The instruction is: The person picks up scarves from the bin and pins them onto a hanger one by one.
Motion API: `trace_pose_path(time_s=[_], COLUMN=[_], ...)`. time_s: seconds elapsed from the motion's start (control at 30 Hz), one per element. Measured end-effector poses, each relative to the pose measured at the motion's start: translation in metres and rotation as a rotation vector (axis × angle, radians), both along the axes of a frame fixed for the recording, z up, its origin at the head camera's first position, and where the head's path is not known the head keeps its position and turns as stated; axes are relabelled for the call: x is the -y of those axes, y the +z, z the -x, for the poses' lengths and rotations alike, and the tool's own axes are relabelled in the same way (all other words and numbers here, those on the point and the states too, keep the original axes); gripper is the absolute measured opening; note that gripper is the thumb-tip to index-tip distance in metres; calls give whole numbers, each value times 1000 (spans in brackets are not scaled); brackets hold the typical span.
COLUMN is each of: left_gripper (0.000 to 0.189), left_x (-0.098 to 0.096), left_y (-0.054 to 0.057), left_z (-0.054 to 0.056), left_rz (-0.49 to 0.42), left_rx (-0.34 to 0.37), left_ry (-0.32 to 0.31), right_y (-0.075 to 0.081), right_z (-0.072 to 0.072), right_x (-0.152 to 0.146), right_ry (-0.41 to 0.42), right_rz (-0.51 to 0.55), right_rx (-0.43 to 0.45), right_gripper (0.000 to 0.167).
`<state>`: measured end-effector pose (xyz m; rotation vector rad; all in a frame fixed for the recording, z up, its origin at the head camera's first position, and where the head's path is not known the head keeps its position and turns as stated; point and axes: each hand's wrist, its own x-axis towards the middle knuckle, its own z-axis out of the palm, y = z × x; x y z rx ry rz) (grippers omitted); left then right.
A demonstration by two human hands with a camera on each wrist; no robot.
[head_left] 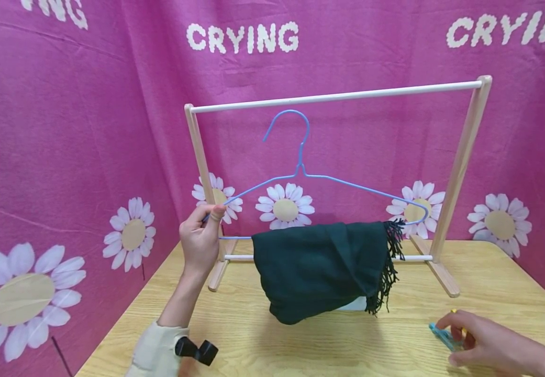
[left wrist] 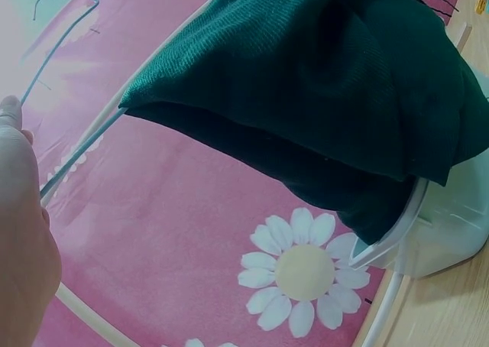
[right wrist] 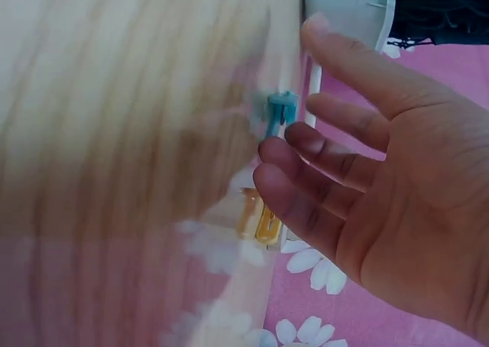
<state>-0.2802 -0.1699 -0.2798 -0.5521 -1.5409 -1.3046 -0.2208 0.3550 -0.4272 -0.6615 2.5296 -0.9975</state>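
My left hand [head_left: 200, 238] grips the left end of a blue wire hanger [head_left: 301, 154], holding it upright above the table with its hook up. Over the hanger's lower bar drapes a dark green scarf [head_left: 319, 267], its black fringe hanging at the right end. Low at the right, my right hand [head_left: 489, 340] reaches over the table, thumb and fingers apart and loosely bent. Just by those fingertips lie a teal clothespin [right wrist: 283, 106] and a yellow clothespin [right wrist: 267, 226], partly covered by the hand in the head view.
A wooden rack stands behind the hanger, with a white top rail [head_left: 338, 97] level with the hook's top. A white plastic container [left wrist: 451, 225] sits on the wooden table [head_left: 234, 319] behind the scarf. Pink cloth [head_left: 371, 42] with daisies surrounds the table.
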Motion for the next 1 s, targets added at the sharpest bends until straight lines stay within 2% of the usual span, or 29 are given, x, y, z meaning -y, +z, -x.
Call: trace_pose_path(time_s=[0.2, 0.43, 0.53, 0.77, 1.0], left_gripper=[22, 21, 21, 28, 29], left_x=[-2, -3, -2, -1, -1], left_y=[-1, -3, -4, -4, -4], left_z=[0, 1, 0, 0, -1], left_rz=[-14, -27, -32, -35, -28], left_rx=[-1, 1, 11, 8, 10], left_ry=[6, 5, 6, 10, 14], right_y=[-4, -10, -12, -14, -14], right_z=[-2, 2, 2, 3, 7], right_x=[-1, -11, -14, -20, -21], right_ry=[-48, -14, -25, -86, -88], right_rz=[-48, -22, -13, 40, -26], right_rx=[-65, -120, -101, 52, 4], right_gripper=[52, 43, 44, 48, 40])
